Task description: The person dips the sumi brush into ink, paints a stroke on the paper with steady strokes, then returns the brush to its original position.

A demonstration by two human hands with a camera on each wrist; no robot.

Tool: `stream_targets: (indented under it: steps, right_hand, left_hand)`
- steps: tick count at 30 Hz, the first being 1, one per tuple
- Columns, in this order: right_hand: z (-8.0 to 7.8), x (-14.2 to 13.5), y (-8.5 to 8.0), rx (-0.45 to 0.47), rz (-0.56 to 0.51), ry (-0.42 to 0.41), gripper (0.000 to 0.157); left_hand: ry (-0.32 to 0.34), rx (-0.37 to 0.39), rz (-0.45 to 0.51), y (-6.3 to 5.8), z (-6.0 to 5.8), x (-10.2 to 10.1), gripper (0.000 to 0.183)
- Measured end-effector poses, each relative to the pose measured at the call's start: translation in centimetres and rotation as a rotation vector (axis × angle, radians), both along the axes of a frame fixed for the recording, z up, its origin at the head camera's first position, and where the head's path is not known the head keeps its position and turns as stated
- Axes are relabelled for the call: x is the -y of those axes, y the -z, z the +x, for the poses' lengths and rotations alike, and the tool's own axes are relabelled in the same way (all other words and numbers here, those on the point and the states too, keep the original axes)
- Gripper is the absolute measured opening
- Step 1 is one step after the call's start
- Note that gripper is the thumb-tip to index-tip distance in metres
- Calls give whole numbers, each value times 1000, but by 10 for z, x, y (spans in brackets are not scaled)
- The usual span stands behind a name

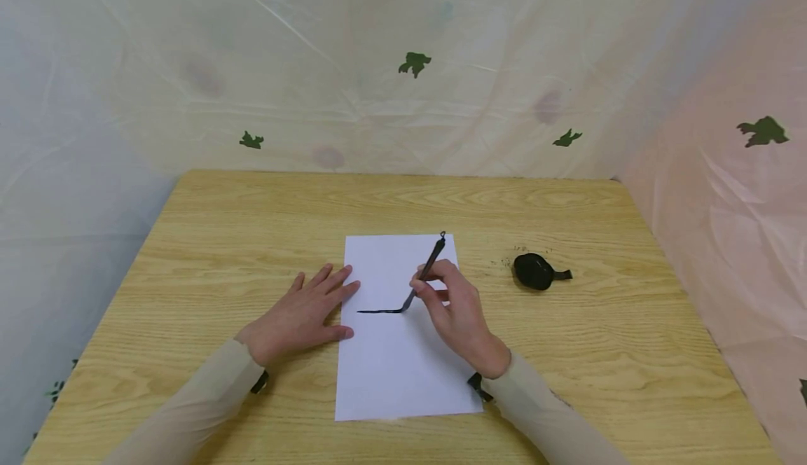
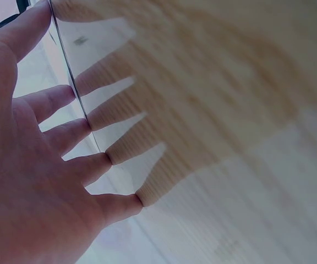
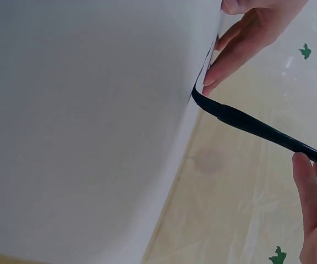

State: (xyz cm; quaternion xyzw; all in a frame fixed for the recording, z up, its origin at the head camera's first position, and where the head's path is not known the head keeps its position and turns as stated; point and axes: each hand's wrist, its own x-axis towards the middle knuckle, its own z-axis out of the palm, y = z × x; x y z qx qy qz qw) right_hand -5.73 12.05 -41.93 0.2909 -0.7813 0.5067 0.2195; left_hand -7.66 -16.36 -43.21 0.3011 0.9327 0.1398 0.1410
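Pinching a slim, bent-tipped brush (image 1: 432, 258) in right hand (image 1: 459, 314) against smooth white paper (image 1: 391, 374); spreading left hand (image 1: 299, 319) wide across its edge.

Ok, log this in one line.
left hand: touches white rectangular paper; right hand: pinches slim black brush, tip on paper; thin black stroke: left of tip; round black dish: right of paper
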Motion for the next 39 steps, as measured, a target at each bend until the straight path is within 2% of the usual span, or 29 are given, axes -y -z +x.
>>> stream_targets:
  steps: [15, 23, 31, 39]
  right_hand:
    - [-1, -5, 4, -34, -6, 17, 32]
    - [-2, -7, 6, -57, -2, 15, 26]
    - [-2, -8, 5, -61, 1, 28, 32]
    - [-1, -9, 5, -64, 2, 39, 28]
  left_hand:
    - [10, -16, 9, 1, 0, 1, 77]
    - [14, -22, 9, 3, 0, 1, 77]
    - [14, -21, 5, 3, 1, 1, 78]
    - [12, -16, 14, 4, 0, 2, 78]
